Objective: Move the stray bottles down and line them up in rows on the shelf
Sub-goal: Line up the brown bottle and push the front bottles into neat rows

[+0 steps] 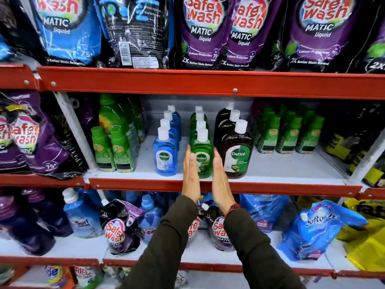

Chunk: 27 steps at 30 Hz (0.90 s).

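Note:
Three rows of white-capped Dettol bottles run front to back on the white middle shelf (270, 170): a blue row (165, 157), a green row (201, 155) and a brown row (236, 157). My left hand (190, 176) is flat and upright against the left side of the front green bottle. My right hand (218, 178) is flat against its right side, between the green and brown rows. Both palms face each other with straight fingers, flanking the bottle rather than grasping it.
Small green bottles stand at the left (113, 151) and right (289, 134) of the same shelf. Safewash pouches (204, 32) fill the shelf above. Red shelf lips (208, 82) cross the view. Pouches and bottles (83, 215) crowd the shelf below.

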{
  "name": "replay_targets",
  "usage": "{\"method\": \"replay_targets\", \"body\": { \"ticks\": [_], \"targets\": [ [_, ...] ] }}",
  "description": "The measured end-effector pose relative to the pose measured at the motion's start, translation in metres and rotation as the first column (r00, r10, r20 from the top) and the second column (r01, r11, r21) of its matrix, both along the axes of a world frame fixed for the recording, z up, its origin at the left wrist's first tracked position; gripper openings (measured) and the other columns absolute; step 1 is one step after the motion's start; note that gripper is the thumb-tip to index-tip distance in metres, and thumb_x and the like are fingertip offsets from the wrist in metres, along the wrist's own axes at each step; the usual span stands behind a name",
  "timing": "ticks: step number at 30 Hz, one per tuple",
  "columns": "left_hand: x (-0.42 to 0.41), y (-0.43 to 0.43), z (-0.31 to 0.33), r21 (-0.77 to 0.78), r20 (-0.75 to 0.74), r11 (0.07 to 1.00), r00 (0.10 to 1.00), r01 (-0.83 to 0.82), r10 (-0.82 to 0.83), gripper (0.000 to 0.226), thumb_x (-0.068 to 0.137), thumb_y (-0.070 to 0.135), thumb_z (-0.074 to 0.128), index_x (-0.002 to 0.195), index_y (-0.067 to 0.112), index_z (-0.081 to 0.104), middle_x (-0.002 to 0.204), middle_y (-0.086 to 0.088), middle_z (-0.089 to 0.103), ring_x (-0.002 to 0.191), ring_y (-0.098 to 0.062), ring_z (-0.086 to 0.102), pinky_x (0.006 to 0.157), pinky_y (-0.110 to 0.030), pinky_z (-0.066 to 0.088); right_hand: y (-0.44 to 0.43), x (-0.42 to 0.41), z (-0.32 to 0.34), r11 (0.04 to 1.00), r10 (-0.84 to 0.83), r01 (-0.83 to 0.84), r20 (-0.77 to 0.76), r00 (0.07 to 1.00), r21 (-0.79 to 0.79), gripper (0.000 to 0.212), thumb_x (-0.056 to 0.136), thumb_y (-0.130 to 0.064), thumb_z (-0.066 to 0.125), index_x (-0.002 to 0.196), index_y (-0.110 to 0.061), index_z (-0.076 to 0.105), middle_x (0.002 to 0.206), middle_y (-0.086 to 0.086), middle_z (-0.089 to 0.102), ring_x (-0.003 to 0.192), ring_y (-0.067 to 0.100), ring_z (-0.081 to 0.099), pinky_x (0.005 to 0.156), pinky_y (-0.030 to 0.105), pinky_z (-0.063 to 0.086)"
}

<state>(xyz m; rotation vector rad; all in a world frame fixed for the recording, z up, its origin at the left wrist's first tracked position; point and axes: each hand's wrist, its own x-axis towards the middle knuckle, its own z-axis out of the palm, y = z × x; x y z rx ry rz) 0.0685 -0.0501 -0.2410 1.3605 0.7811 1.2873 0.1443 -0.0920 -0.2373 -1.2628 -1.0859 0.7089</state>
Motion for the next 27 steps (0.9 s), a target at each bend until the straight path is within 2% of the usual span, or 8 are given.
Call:
{"method": "replay_targets", "body": {
  "ticks": [2,5,11,13,16,19,24,27],
  "targets": [
    [-0.002,0.007,-0.003,-0.034,0.018,0.999,0.999,0.028,-0.028,0.113,0.075,0.098,0.032,0.163,0.028,0.02,0.169,0.005,0.027,0.155,-0.01,0.025,0.13,-0.044,0.019,0.004,0.002,-0.003,1.0,0.014,-0.014,-0.016,1.0,-0.003,0.091,0.084,-0.086,0.028,0.158,-0.034,0.026,0.166,-0.012,0.032,0.153,0.002,0.028,0.13,0.042,0.02],
    [-0.005,0.013,-0.007,-0.049,0.02,0.997,0.998,0.054,-0.053,0.109,0.075,0.098,0.036,0.162,0.032,0.024,0.167,0.005,0.032,0.154,-0.011,0.03,0.129,-0.049,0.021,0.002,0.002,-0.002,1.0,0.021,-0.021,-0.017,1.0,-0.002,0.089,0.081,-0.089,0.03,0.155,-0.039,0.032,0.162,-0.011,0.039,0.15,0.003,0.034,0.128,0.043,0.025],
    [-0.01,0.002,0.002,0.012,-0.025,1.0,1.0,0.012,-0.012,0.107,0.078,0.094,0.03,0.162,0.028,0.022,0.169,0.005,0.027,0.154,-0.008,0.025,0.13,-0.043,0.019,0.0,0.003,0.001,1.0,0.016,-0.016,0.004,1.0,0.001,0.073,0.083,-0.086,0.035,0.146,-0.049,0.036,0.157,-0.011,0.045,0.145,0.002,0.042,0.126,0.041,0.03],
    [-0.011,0.0,0.003,0.029,-0.036,1.0,0.999,-0.003,0.004,0.094,0.085,0.081,0.026,0.161,0.027,0.022,0.168,0.005,0.026,0.152,-0.005,0.026,0.128,-0.034,0.02,-0.001,0.003,0.001,1.0,0.007,-0.007,0.033,0.999,-0.005,0.059,0.089,-0.078,0.037,0.142,-0.053,0.036,0.153,-0.014,0.048,0.141,-0.002,0.044,0.123,0.034,0.033],
    [-0.011,-0.001,0.002,0.033,-0.058,0.999,0.998,-0.01,0.012,0.073,0.096,0.064,0.024,0.16,0.029,0.022,0.167,0.007,0.027,0.145,0.001,0.029,0.118,-0.02,0.023,-0.004,0.003,-0.001,1.0,-0.001,0.001,0.054,0.999,0.001,0.044,0.103,-0.055,0.037,0.146,-0.047,0.033,0.145,-0.022,0.048,0.128,-0.023,0.044,0.109,0.009,0.034],
    [-0.011,0.0,0.001,0.027,-0.068,1.0,0.998,-0.006,0.007,0.069,0.097,0.061,0.025,0.16,0.032,0.021,0.165,0.01,0.026,0.147,0.0,0.026,0.121,-0.024,0.021,-0.005,0.004,-0.002,1.0,-0.007,0.009,0.098,0.995,-0.013,0.05,0.105,-0.048,0.034,0.154,-0.038,0.029,0.148,-0.021,0.044,0.121,-0.033,0.039,0.099,-0.004,0.03],
    [-0.011,-0.006,-0.01,0.039,-0.109,0.999,0.994,-0.008,0.012,0.083,0.092,0.071,0.027,0.162,0.031,0.008,0.172,0.01,0.005,0.157,-0.004,0.004,0.13,-0.038,0.008,-0.006,0.001,-0.005,0.999,-0.037,0.038,0.145,0.989,-0.003,0.058,0.105,-0.049,0.034,0.159,-0.03,0.024,0.165,-0.01,0.031,0.148,-0.002,0.031,0.121,0.02,0.023],
    [-0.02,-0.013,-0.025,0.121,-0.022,0.986,0.993,-0.111,0.114,0.071,0.094,0.068,0.033,0.158,0.04,0.02,0.168,0.012,0.021,0.155,-0.003,0.019,0.129,-0.038,0.019,-0.009,-0.007,-0.014,0.978,-0.202,0.195,0.115,0.973,0.071,0.055,0.105,-0.047,0.037,0.155,-0.024,0.036,0.159,-0.003,0.041,0.146,0.011,0.039,0.124,0.037,0.031]
  ]
}}
